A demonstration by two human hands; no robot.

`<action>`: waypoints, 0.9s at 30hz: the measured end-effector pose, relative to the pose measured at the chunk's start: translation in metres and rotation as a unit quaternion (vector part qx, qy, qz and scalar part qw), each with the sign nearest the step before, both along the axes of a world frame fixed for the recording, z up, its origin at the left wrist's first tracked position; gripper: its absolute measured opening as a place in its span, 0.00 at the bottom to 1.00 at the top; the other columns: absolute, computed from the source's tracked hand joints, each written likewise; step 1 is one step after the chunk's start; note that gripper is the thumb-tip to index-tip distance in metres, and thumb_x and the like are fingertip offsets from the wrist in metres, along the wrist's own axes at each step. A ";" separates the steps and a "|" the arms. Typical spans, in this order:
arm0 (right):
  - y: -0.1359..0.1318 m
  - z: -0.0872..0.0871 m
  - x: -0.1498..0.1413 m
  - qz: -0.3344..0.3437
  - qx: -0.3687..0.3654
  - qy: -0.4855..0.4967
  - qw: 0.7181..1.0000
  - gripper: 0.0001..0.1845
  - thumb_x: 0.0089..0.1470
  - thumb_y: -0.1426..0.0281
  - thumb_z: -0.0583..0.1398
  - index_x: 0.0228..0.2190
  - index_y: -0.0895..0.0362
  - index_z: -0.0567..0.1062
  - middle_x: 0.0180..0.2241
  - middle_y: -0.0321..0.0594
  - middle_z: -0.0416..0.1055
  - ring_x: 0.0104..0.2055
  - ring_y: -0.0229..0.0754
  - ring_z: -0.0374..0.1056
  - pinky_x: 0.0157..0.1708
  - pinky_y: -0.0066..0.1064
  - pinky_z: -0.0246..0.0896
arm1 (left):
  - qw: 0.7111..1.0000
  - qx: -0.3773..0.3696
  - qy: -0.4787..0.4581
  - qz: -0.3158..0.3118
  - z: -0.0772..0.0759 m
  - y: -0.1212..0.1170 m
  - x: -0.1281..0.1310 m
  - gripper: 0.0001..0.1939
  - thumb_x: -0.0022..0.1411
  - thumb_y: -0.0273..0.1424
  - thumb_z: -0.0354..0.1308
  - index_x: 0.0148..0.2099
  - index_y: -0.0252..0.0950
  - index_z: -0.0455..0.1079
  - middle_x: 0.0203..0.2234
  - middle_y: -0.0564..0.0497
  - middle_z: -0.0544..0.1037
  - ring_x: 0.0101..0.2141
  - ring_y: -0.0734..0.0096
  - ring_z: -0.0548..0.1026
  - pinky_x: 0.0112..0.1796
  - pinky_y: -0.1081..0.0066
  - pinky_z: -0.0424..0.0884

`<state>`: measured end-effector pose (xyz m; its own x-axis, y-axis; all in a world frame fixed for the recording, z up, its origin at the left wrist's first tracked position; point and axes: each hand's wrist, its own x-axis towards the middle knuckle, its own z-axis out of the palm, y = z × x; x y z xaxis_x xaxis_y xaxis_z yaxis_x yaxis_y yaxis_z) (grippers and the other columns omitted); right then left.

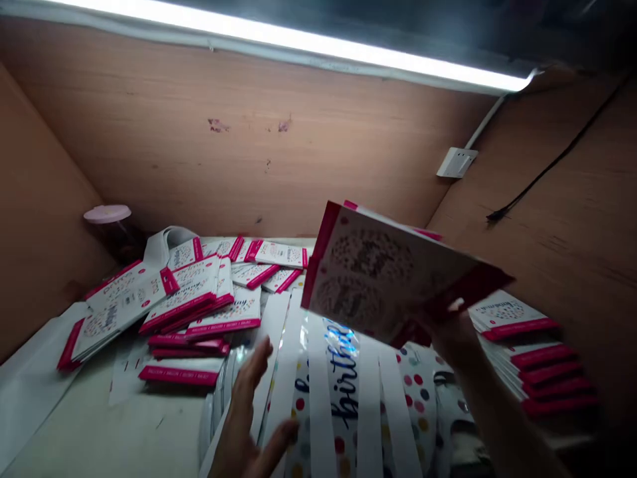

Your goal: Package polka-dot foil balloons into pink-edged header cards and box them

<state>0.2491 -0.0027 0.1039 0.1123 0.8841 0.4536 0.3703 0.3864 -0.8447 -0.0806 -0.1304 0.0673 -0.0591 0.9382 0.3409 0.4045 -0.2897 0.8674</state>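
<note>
My right hand (450, 338) grips the lower corner of a flat balloon packet (383, 272) with magenta edges, raised and tilted above the pile. Its printed face shows speckled balloon shapes. My left hand (251, 411) is open, fingers apart, touching or just above a stack of white-backed glossy birthday banner sheets (343, 392) with coloured polka dots and blue "birthday" lettering. Beside that hand lie loose magenta-edged balloon packets (199, 312), heaped and overlapping. A neat fanned stack of the same packets (527, 352) sits to the right, partly hidden behind my right forearm.
A plywood wall (249, 133) stands behind the pile and a second one (562, 219) runs along the right. Above are a bright tube light (318, 53), a white wall switch (456, 162) and a black cable. A jar with a pink lid (107, 214) stands back left, beside a white bag handle.
</note>
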 end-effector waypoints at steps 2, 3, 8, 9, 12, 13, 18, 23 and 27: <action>-0.046 -0.034 -0.010 0.019 -0.062 0.023 0.998 0.15 0.43 0.59 0.70 0.19 0.57 0.77 0.18 0.39 0.74 0.20 0.44 0.70 0.18 0.32 0.69 | 1.000 -0.009 -0.024 0.007 -0.001 0.002 0.003 0.44 0.62 0.39 0.61 0.71 0.48 0.39 0.70 0.47 0.46 0.68 0.49 0.47 0.65 0.46 0.48; -0.065 -0.050 -0.016 0.026 -0.095 0.041 0.994 0.15 0.41 0.60 0.71 0.18 0.57 0.77 0.18 0.40 0.74 0.20 0.45 0.70 0.18 0.32 0.70 | 1.000 -0.012 -0.024 0.004 -0.003 0.002 0.003 0.46 0.61 0.38 0.63 0.71 0.48 0.39 0.70 0.47 0.44 0.68 0.49 0.43 0.65 0.46 0.45; -0.119 -0.090 -0.046 0.014 -0.109 0.078 0.991 0.15 0.33 0.63 0.74 0.24 0.55 0.78 0.26 0.39 0.77 0.26 0.45 0.72 0.24 0.31 0.71 | 0.987 -0.109 -0.093 -0.071 -0.026 -0.002 -0.005 0.41 0.56 0.34 0.67 0.67 0.45 0.51 0.65 0.44 0.58 0.64 0.51 0.57 0.63 0.53 0.57; -0.123 -0.091 -0.050 0.011 -0.100 0.074 0.992 0.15 0.34 0.63 0.74 0.25 0.55 0.78 0.28 0.39 0.77 0.28 0.44 0.72 0.26 0.31 0.71 | 0.980 -0.129 -0.122 -0.090 -0.030 -0.003 -0.005 0.40 0.56 0.33 0.67 0.66 0.44 0.52 0.63 0.43 0.62 0.62 0.52 0.62 0.61 0.55 0.61; -0.134 -0.095 -0.054 -0.015 -0.098 0.049 0.994 0.16 0.40 0.59 0.72 0.30 0.54 0.78 0.32 0.40 0.76 0.32 0.45 0.72 0.30 0.31 0.70 | 0.964 -0.148 -0.186 -0.120 -0.036 -0.005 0.001 0.39 0.57 0.31 0.66 0.65 0.42 0.52 0.58 0.43 0.67 0.55 0.56 0.70 0.56 0.59 0.67; -0.137 -0.097 -0.054 -0.024 -0.098 0.036 0.994 0.18 0.40 0.58 0.72 0.32 0.54 0.78 0.33 0.41 0.76 0.32 0.46 0.72 0.31 0.32 0.70 | 0.962 -0.147 -0.196 -0.119 -0.035 -0.006 0.004 0.39 0.56 0.31 0.67 0.65 0.43 0.52 0.57 0.43 0.68 0.54 0.57 0.71 0.55 0.60 0.68; -0.136 -0.073 -0.048 0.071 -0.026 0.071 0.995 0.37 0.48 0.40 0.61 0.48 0.55 0.75 0.44 0.50 0.77 0.46 0.58 0.73 0.44 0.45 0.70 | 0.971 -0.148 -0.159 -0.100 -0.026 -0.003 0.010 0.20 0.58 0.28 0.64 0.52 0.40 0.66 0.46 0.49 0.75 0.47 0.63 0.74 0.48 0.67 0.70; -0.116 0.014 -0.059 0.163 0.061 -0.099 0.980 0.25 0.57 0.62 0.63 0.56 0.52 0.70 0.47 0.45 0.76 0.45 0.49 0.73 0.43 0.38 0.69 | 0.968 -0.160 -0.145 -0.123 -0.021 -0.001 0.009 0.16 0.59 0.26 0.61 0.50 0.39 0.67 0.43 0.49 0.75 0.46 0.63 0.74 0.48 0.66 0.71; -0.106 0.045 -0.060 0.156 0.115 -0.134 0.972 0.18 0.55 0.79 0.62 0.44 0.49 0.79 0.36 0.36 0.78 0.37 0.41 0.73 0.36 0.31 0.68 | 0.983 -0.096 -0.104 -0.113 -0.025 0.001 0.008 0.19 0.60 0.27 0.61 0.53 0.41 0.68 0.49 0.48 0.73 0.52 0.60 0.71 0.53 0.63 0.67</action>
